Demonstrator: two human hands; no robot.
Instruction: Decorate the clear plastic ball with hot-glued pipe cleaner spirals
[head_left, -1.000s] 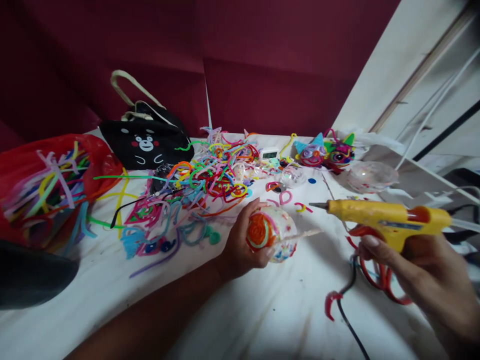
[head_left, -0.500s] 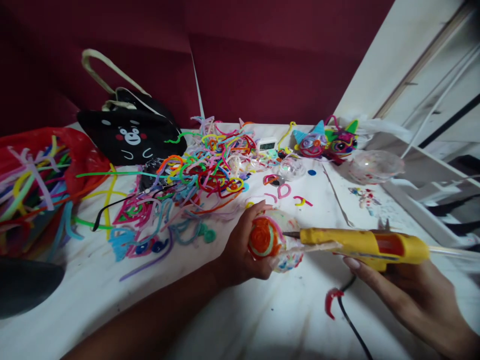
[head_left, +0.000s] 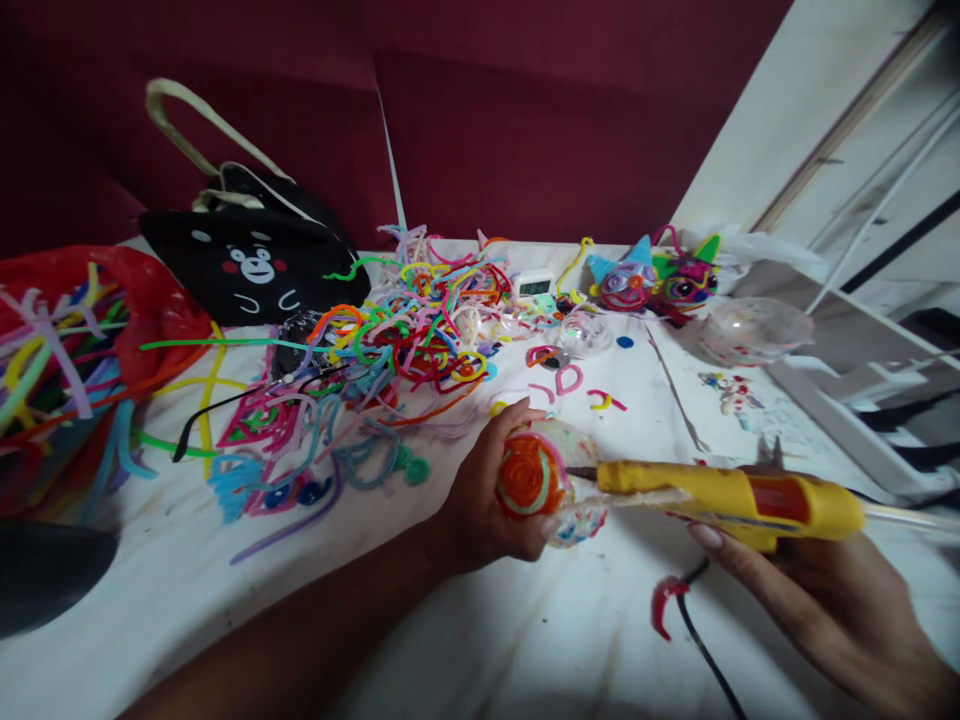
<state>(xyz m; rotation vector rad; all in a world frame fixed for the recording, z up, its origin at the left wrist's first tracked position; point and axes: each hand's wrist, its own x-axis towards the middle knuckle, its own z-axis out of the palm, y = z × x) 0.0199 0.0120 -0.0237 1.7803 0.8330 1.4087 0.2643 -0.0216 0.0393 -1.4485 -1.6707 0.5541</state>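
Note:
My left hand [head_left: 487,500] is wrapped round a clear plastic ball [head_left: 581,525] dotted with coloured bits. An orange and pale green pipe-cleaner spiral [head_left: 529,477] faces up on the ball's left side. My right hand [head_left: 817,600] grips a yellow glue gun [head_left: 697,490] from below. Its dark nozzle points left, at the ball beside the spiral; whether it touches is hard to tell. A whitish strip lies along the gun's front. Below the gun, a red curved piece [head_left: 665,605] sits at its black cable.
Tangled pipe cleaners [head_left: 427,330] heap at the middle back, beside a black bag [head_left: 255,262]. At left is a red bag [head_left: 161,320] of pipe cleaners. Two cat-eared figures [head_left: 628,280] and a clear bowl [head_left: 756,330] stand at back right, near a white tray [head_left: 840,430].
The view has shifted slightly, so the bags appear a little further left. The glue gun is tilted slightly more, its rear end lower. Both hands keep their holds.

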